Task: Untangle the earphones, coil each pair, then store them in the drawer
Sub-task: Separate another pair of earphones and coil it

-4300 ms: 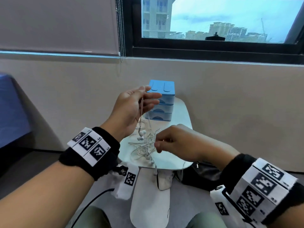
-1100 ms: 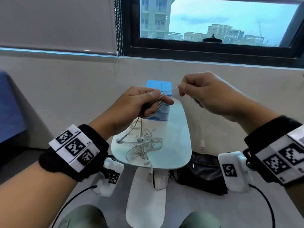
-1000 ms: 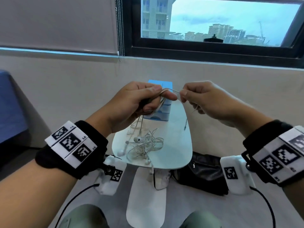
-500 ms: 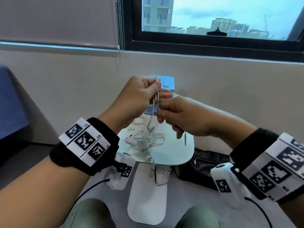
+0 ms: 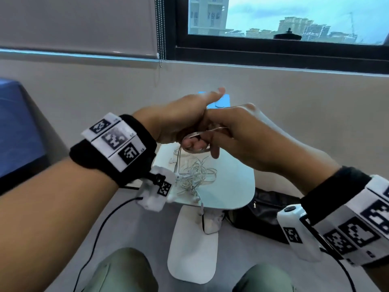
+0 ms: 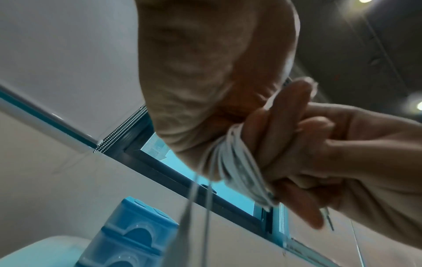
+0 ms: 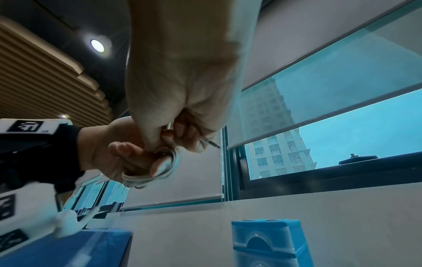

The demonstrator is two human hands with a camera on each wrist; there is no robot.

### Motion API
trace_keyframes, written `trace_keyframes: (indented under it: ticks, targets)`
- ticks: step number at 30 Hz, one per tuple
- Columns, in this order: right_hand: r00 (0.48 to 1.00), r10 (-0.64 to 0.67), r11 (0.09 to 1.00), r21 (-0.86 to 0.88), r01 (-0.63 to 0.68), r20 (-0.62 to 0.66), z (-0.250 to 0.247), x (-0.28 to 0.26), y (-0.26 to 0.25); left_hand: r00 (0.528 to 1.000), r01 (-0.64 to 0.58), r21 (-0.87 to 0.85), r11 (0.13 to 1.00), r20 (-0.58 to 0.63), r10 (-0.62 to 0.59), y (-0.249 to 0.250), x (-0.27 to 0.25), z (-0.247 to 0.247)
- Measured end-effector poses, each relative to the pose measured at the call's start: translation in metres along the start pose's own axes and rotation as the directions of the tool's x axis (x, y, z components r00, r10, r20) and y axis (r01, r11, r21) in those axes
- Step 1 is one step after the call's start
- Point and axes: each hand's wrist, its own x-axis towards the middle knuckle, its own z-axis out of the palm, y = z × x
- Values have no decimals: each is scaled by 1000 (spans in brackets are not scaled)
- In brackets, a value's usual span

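A white earphone cable (image 5: 196, 144) is wound in several loops round the fingers of my left hand (image 5: 181, 121), whose thumb sticks up. The coil (image 6: 237, 162) shows clearly in the left wrist view, with two strands hanging down from it. My right hand (image 5: 237, 131) presses against the left and pinches the cable's free end; its jack plug (image 7: 212, 142) pokes out past the fingers. Below the hands, a tangle of white earphones (image 5: 197, 175) lies on the small white table (image 5: 233, 186). The blue drawer unit (image 7: 265, 240) stands at the table's far end, mostly hidden behind my hands in the head view.
A black bag (image 5: 265, 216) lies on the floor to the right of the table's foot (image 5: 191, 249). A blue block (image 5: 16, 133) stands at the left. The wall and window sill rise close behind the table. My knees (image 5: 122, 270) are at the bottom edge.
The right hand has carried the cable end down and around the left fingers, adding a loop. The left thumb has lifted off the cable, and both hands have dropped slightly.
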Motion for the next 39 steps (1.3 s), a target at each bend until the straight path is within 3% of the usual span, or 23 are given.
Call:
trace_keyframes:
  ticks: [3, 6, 9, 11, 13, 15, 17, 23, 28, 31, 33, 35, 37, 39]
  targets:
    - [999, -22, 999, -41, 20, -40, 9, 1, 4, 993, 73, 75, 994, 91, -80, 2, 7, -4]
    - [979, -35, 999, -33, 29, -202, 15, -1, 13, 998, 67, 4, 998, -9, -67, -1, 14, -7]
    - [935, 177, 976, 177, -127, -306, 24, -6, 20, 994, -1, -116, 993, -107, -12, -9, 15, -9]
    - [879, 378, 880, 409, -243, -291, 33, -7, 29, 992, -87, -234, 968, -105, 64, -17, 11, -9]
    - [814, 540, 704, 644, -298, -215, 41, -8, 38, 984, -158, -331, 930, -134, 120, -27, 7, -4]
    - [797, 596, 539, 784, -308, -97, 45, -9, 39, 966, -218, -370, 903, -216, 144, -38, 6, 2]
    - [807, 589, 493, 808, -323, -37, 47, -10, 37, 944, -257, -393, 883, -297, 142, -45, 6, 7]
    - [861, 508, 584, 725, -366, 25, 39, -10, 46, 895, -334, -275, 902, -394, 211, -54, 6, 14]
    - [915, 399, 817, 430, -384, 59, 23, -13, 56, 864, -397, -220, 891, -417, 282, -62, 4, 25]
    - [924, 382, 820, 454, -347, 15, 25, -12, 54, 851, -434, -266, 861, -436, 294, -67, 6, 34]
    - [917, 397, 709, 623, -332, 37, 32, -11, 49, 841, -456, -299, 838, -452, 297, -69, 8, 39]
    - [900, 424, 509, 796, -327, 99, 38, -11, 47, 829, -470, -319, 823, -479, 288, -71, 10, 42]
    - [879, 441, 352, 867, -354, 180, 43, -9, 45, 811, -478, -301, 825, -511, 284, -74, 11, 42]
    - [855, 466, 258, 889, -378, 228, 45, -5, 43, 792, -475, -250, 844, -540, 286, -77, 12, 40]
